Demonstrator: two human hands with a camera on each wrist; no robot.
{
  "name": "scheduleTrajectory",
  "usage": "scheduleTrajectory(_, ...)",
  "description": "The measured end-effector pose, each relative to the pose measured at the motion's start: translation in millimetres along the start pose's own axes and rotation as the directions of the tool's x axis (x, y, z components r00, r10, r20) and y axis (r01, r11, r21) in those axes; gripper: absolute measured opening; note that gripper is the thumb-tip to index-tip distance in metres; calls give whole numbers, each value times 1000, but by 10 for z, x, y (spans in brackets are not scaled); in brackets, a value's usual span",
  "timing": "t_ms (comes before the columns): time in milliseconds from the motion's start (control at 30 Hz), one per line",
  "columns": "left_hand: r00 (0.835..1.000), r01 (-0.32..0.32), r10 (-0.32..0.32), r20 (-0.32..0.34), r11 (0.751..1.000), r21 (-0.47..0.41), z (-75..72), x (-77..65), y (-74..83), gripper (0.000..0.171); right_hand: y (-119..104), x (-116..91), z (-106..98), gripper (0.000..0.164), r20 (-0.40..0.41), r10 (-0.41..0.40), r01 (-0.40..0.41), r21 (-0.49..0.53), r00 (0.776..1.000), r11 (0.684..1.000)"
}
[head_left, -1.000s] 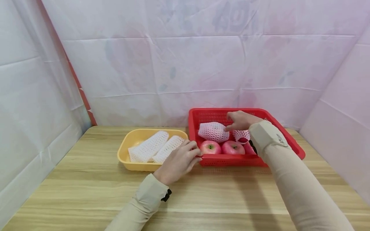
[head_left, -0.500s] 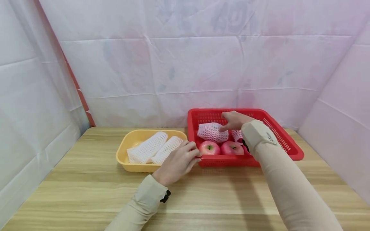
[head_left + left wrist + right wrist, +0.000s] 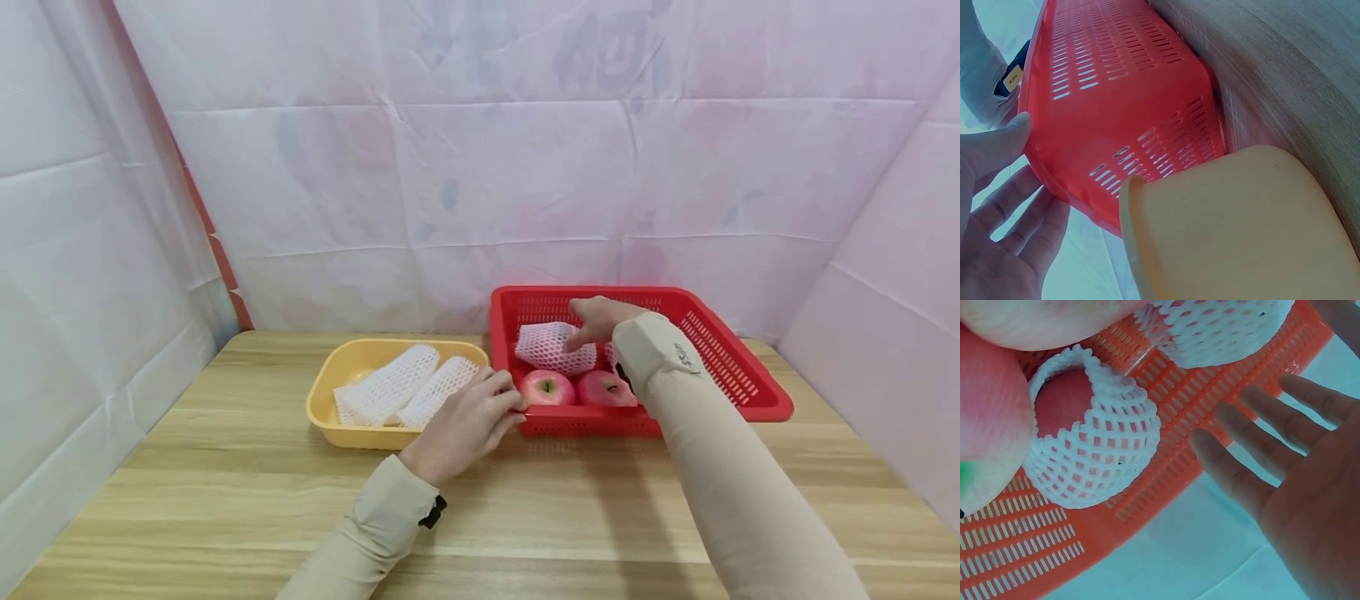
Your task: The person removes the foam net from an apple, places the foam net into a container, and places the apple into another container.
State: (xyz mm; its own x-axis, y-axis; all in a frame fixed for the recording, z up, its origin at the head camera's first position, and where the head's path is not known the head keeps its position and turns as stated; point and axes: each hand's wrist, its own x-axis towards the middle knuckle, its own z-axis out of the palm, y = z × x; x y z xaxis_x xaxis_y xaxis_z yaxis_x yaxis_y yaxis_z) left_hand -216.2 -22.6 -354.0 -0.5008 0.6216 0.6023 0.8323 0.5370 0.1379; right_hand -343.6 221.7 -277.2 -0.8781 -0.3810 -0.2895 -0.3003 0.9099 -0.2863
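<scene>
A red plastic basket (image 3: 720, 358) holds bare apples and apples in white foam nets. My left hand (image 3: 465, 423) holds the basket's near-left corner rim between thumb and fingers; the left wrist view shows the thumb (image 3: 997, 147) on that rim. My right hand (image 3: 600, 320) hovers over the basket with its fingers spread and nothing in them. Close by it lies a netted apple (image 3: 553, 348) at the back left. A second netted apple (image 3: 1094, 440) shows in the right wrist view, mostly hidden by the sleeve in the head view. Two bare apples (image 3: 547, 388) sit along the front.
Left of the basket stands a yellow tray (image 3: 324, 392) with two flat foam nets (image 3: 397, 383) in it. Both containers rest on a wooden table (image 3: 225, 500). White printed cloth (image 3: 420, 183) hangs behind and at the sides.
My right hand has shifted left over the basket, toward the back-left netted apple. The left hand stays at the basket's corner.
</scene>
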Motion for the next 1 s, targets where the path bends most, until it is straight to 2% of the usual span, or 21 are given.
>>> scheduleTrajectory(133,1000,-2,2,-3,1000,5,7,4,-4,9,-5,54,12,89,25,48,-48,35,999,998)
scheduleTrajectory(300,1000,-4,4,-4,1000,7,13,8,-2,9,33,126,46,96,38,98,-101,83,994,991)
scheduleTrajectory(433,1000,-6,6,-3,1000,4,13,13,0,9,67,159,71,97,50,133,-139,119,990,983)
scheduleTrajectory(700,1000,-1,1,2,1000,6,13,20,15,9,52,113,111,91,45,100,-104,99,994,990)
scheduleTrajectory(900,1000,1,-1,1,1000,7,5,27,23,10,-4,77,138,102,116,169,-193,250,979,949)
scheduleTrajectory(1000,1000,3,-4,4,1000,7,0,29,25,9,-13,94,150,103,107,169,-191,254,980,948)
